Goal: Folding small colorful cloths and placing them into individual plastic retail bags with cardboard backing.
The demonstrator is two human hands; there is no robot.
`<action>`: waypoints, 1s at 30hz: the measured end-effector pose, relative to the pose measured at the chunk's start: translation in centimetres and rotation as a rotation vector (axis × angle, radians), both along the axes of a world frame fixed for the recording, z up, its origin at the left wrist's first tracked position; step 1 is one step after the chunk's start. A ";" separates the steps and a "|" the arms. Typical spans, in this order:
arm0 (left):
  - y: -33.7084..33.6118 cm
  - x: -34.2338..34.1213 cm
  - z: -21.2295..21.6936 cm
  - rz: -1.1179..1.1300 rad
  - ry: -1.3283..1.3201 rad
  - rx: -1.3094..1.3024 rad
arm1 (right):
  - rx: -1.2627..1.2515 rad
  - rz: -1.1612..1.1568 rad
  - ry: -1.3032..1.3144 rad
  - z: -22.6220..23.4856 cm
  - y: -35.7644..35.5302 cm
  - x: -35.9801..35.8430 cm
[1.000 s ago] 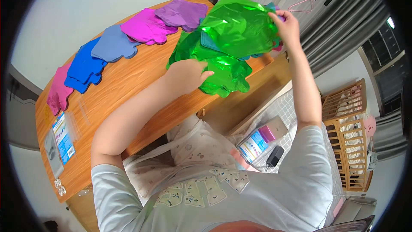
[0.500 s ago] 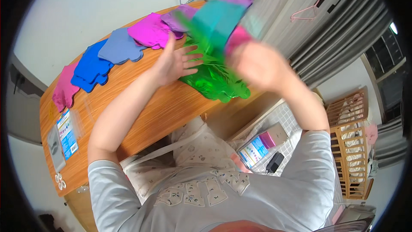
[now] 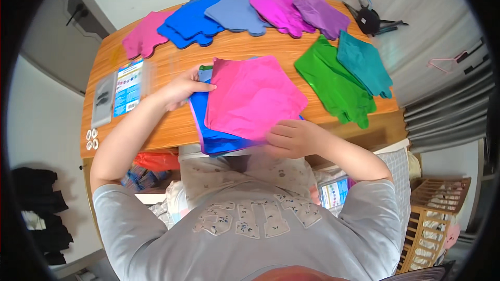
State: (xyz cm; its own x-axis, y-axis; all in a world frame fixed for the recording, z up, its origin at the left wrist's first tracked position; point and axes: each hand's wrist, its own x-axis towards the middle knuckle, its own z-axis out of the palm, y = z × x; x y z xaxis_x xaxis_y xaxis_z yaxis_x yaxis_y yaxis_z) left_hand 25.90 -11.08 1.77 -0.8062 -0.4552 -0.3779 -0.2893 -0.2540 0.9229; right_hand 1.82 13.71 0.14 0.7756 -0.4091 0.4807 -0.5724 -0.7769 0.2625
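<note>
A stack of flat, shiny foil pieces lies at the table's near edge, a pink foil piece (image 3: 255, 96) on top and a blue foil piece (image 3: 221, 139) showing below it. My left hand (image 3: 182, 88) grips the stack's left edge, thumb on top; small green and light blue corners show beside it. At the pink piece's lower right edge, my right hand (image 3: 290, 138) has its fingers curled against the foil, fingertips partly hidden and slightly blurred. A green foil piece (image 3: 336, 80) and a teal foil piece (image 3: 365, 63) overlap to the right.
Along the far edge lie pink (image 3: 147, 34), blue (image 3: 194, 21), grey-blue (image 3: 237, 13), magenta (image 3: 281, 11) and purple (image 3: 324, 14) foil pieces. A printed package (image 3: 128, 88), a clear bag (image 3: 104, 99) and several white rings (image 3: 91, 139) sit at the left.
The teal piece, formerly near my raised right hand, now lies by the green one. My spread left hand has closed on the stack; my right hand has come down to it. The view has turned left.
</note>
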 end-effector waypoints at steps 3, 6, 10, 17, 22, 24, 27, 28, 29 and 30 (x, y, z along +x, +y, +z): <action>1.4 0.5 0.4 0.069 0.015 0.012 | -0.056 0.057 -0.072 -0.3 -0.5 0.5; 0.9 0.9 -0.8 0.052 0.070 -0.057 | -0.047 0.165 -0.078 -0.7 -0.7 0.4; 0.0 1.1 -1.1 0.011 0.100 -0.055 | -0.033 0.241 -0.100 -1.5 -1.0 -0.2; -0.1 2.1 -1.7 0.012 0.019 -0.063 | 0.223 -0.188 -0.250 -0.9 0.0 0.1; 1.0 3.6 1.0 0.020 -0.180 0.020 | 0.128 -0.305 -0.117 -1.3 1.1 -0.1; 2.1 4.2 1.8 -0.083 0.003 0.050 | 0.176 -0.330 -0.204 -1.0 1.4 -0.2; 1.9 6.2 2.9 -0.201 0.001 -0.012 | 0.347 -0.324 -0.415 2.1 1.9 -0.1; 1.8 7.0 3.8 -0.286 -0.035 -0.005 | 0.349 -0.324 -0.414 3.3 1.9 -0.1; 1.4 8.1 4.1 -0.286 -0.035 -0.004 | 0.408 -0.281 -0.570 4.7 1.8 -0.2; 1.1 9.7 4.3 -0.318 0.052 0.104 | 0.464 -0.231 -0.725 6.3 1.6 -0.4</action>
